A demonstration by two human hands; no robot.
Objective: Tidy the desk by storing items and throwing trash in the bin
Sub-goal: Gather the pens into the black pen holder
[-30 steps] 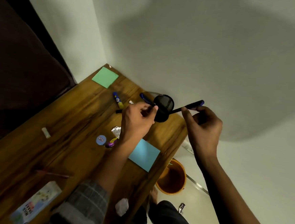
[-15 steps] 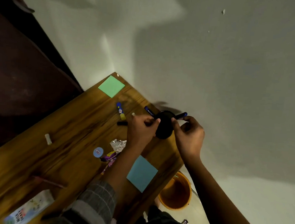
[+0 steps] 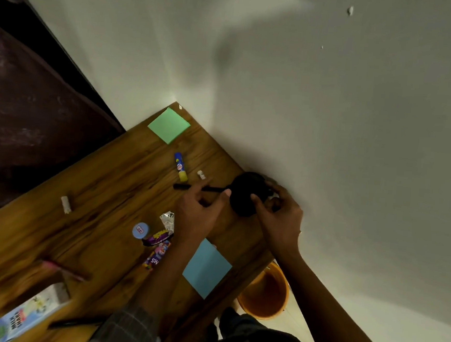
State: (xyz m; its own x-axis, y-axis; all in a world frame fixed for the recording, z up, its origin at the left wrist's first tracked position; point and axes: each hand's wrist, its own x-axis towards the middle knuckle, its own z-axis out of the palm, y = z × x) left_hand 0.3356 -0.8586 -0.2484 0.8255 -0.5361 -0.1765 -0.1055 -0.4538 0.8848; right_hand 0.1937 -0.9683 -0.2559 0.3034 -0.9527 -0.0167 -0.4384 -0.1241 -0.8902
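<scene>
A black pen holder (image 3: 245,192) stands at the desk's far right corner against the wall. My right hand (image 3: 278,219) curls round its right side, thumb on its front. My left hand (image 3: 199,214) is just left of the holder and pinches a black pen (image 3: 185,187) that lies level, its tip pointing at the holder. The blue pen seen earlier is out of sight. An orange bin (image 3: 266,295) sits on the floor below the desk's right edge.
On the wooden desk (image 3: 104,188) lie a green note pad (image 3: 168,125), a glue stick (image 3: 180,166), a blue note pad (image 3: 207,268), a round blue lid (image 3: 140,230), foil and sweet wrappers (image 3: 159,240), a pink pencil (image 3: 62,270) and a printed carton (image 3: 29,314).
My right hand brought the blue pen in to the holder; that pen no longer shows. The holder went from raised and tilted down to the desk corner. My view shifted upward.
</scene>
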